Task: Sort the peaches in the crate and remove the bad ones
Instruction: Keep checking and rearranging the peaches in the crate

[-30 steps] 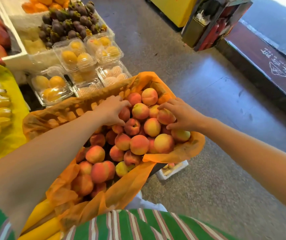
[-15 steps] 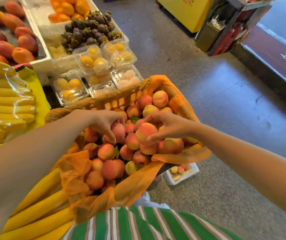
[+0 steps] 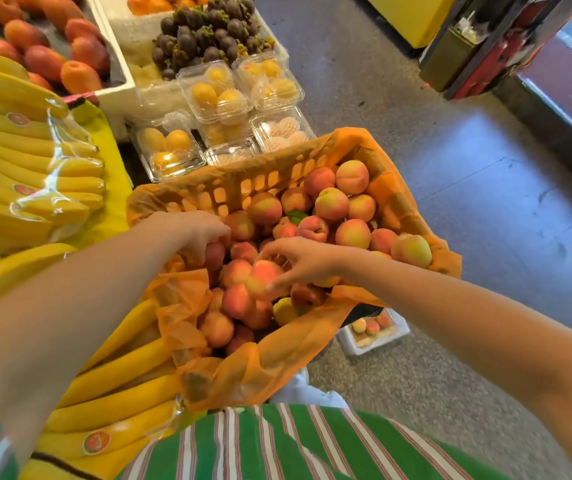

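From the head camera we see 2 bare hands in the orange-lined crate (image 3: 260,181) of peaches (image 3: 331,204) beside the bananas (image 3: 35,161): the left hand (image 3: 201,233) curls round a dark red peach (image 3: 215,255), while the right hand (image 3: 303,261) pinches a blushed peach (image 3: 263,274) mid-heap.

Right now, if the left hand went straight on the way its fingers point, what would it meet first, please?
The dark red peach under its fingertips. The left hand points down and rightward into the crate, and its fingers seem to curl onto that peach, though depth is unclear.
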A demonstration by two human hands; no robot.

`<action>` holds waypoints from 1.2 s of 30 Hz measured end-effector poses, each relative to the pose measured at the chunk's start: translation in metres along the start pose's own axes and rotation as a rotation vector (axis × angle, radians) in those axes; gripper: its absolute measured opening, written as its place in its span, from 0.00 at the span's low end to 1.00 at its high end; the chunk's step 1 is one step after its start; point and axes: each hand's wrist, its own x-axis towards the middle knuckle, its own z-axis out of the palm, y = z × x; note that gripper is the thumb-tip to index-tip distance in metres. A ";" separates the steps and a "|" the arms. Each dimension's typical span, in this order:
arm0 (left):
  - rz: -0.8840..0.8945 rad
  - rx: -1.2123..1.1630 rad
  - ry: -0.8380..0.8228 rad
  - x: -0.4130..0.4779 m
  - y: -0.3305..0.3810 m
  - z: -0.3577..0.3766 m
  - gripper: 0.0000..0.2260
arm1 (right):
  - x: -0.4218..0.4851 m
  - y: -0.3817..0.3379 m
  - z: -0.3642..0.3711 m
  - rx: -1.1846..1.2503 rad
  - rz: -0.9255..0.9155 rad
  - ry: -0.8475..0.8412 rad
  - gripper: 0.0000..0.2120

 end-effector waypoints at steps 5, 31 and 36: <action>-0.038 0.008 -0.054 0.002 -0.010 0.003 0.25 | 0.014 0.004 0.001 0.105 0.040 -0.002 0.27; 0.333 -0.501 0.520 0.032 0.036 -0.050 0.14 | -0.053 0.017 -0.035 -0.034 0.052 0.333 0.12; 0.491 -0.437 0.583 0.064 0.060 -0.068 0.24 | -0.109 0.051 -0.068 -0.012 0.270 0.403 0.13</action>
